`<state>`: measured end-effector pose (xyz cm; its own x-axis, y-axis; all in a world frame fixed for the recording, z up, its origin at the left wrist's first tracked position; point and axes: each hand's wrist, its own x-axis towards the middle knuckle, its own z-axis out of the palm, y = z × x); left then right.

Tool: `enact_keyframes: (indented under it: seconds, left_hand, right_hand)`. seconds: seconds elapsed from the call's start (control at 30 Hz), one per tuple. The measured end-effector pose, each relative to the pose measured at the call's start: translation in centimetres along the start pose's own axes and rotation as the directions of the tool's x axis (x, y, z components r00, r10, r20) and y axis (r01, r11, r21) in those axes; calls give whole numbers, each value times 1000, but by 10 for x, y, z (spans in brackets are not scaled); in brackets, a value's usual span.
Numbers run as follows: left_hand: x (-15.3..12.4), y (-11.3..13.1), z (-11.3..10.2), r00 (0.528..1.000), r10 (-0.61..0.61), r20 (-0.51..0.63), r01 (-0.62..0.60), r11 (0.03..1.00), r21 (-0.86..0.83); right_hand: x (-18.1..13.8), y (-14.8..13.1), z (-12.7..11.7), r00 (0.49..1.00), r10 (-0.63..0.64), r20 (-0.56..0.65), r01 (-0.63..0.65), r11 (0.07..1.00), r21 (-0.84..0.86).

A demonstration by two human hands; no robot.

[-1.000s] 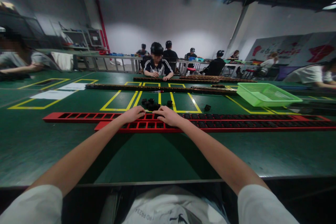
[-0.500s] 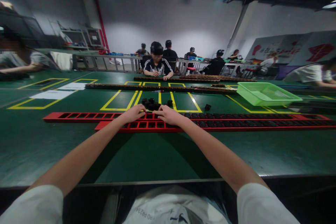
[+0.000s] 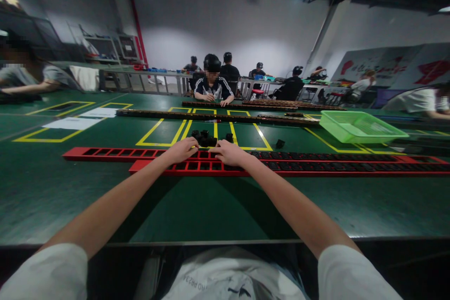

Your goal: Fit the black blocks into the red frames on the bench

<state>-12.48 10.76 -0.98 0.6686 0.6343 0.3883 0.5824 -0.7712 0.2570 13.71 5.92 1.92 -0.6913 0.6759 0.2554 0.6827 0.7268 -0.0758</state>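
Centrally, we observed the left hand (image 3: 188, 147) and the right hand (image 3: 225, 152) at the far red frame (image 3: 75, 153), turned toward each other with a narrow gap between their fingertips. The fingers of both were bent; we could not tell whether either hand gripped anything, because the fingers hid the contact area.

The far red frame lay lengthwise just beyond the near red frame (image 3: 139, 166), both running left to right on the green surface (image 3: 218, 215). We judged that this side-by-side layout put both rows within easy reach. To the left, we noted open compartments (image 3: 111, 152); to the right, compartments filled with black inserts (image 3: 298, 167). The hands stood roughly where these two conditions met.

Loose black pieces (image 3: 204, 137) lay clustered just beyond the fingertips, presumably to shorten the reach, and one separate black piece (image 3: 280, 143) lay farther right. We located the green basket (image 3: 365, 132) at the far right, well apart from the hands, seemingly so that it did not obstruct the frames.
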Motion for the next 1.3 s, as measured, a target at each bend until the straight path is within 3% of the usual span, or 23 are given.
enact_keyframes:
  seconds: [0.1,0.27,0.5,0.87,1.1,1.3]
  left_hand:
    - [-1,7,-4,999,-49,-21,51,993,110]
    - [-1,12,-5,976,-122,-178,157,969,193]
    - [-1,8,-1,989,-102,-105,123,967,224]
    - [1,-4,5,999,-27,-35,28,999,37]
    - [2,-11,7,998,-1,-55,2,1000,8]
    - [3,-12,10,1000,7,-28,-7,1000,21]
  right_hand:
    - [-4,4,-6,1000,-14,21,16,998,-66]
    - [-12,12,-19,998,-58,36,62,992,-109]
    - [-18,21,-13,998,-65,16,66,996,-58]
    - [-18,18,-7,999,10,-45,-5,994,110]
    - [-17,16,-6,990,105,-96,-98,993,71]
    - [-13,23,0,990,84,-114,-79,996,48]
